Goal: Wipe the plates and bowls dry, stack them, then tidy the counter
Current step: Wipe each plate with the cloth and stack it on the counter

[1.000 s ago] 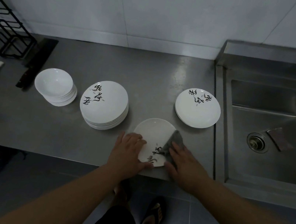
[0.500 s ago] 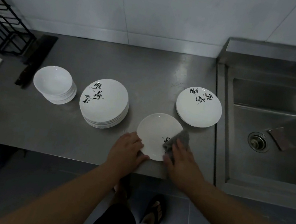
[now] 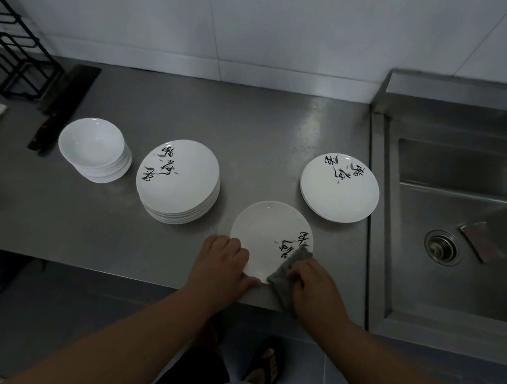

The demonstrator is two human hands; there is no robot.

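Lower centre: left hand [image 3: 222,263] grips the plate [image 3: 268,227] at its near rim; right hand [image 3: 318,285] clutches a grey cloth [image 3: 287,272], hiding some of the plate's lettering.

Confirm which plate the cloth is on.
The lone front plate: left hand grips its rim, right hand holds grey cloth on it; others lie in left stack and sink-side stack.

Both bare forearms reach up from the lower edge and converge, hands close together but apart. The left hand [image 3: 223,263] lies palm down, fingers curled over the near-left rim of the plate [image 3: 268,227], thumb along its near edge. The right hand [image 3: 318,286] — knuckles up — bunches the cloth [image 3: 281,279] against the plate's near-right rim.
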